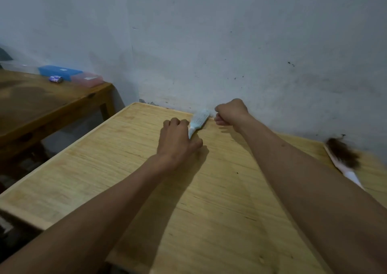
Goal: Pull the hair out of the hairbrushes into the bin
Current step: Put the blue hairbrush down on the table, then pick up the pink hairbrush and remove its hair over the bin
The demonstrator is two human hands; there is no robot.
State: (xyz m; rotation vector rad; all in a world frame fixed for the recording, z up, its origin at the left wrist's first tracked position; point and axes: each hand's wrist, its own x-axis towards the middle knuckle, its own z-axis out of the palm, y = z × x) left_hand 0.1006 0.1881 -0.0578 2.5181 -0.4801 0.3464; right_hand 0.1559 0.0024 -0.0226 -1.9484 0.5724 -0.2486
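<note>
I am holding the pale blue hairbrush [198, 121] down on the table [129, 181] at its far edge by the wall, my left grip [178, 139] clamped on its handle. Its long axis is running from that hand away and to the right, with the head ending just beside my right grip [230, 114], which is curled into a fist; whether it is pinching hair I cannot tell. The second brush [343, 158], thick with brown hair, is lying well apart on my right. No bin is showing.

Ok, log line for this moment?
left hand: holds light blue brush | right hand: fisted beside brush head | pink brush: hair-clogged | bin: unseen
</note>
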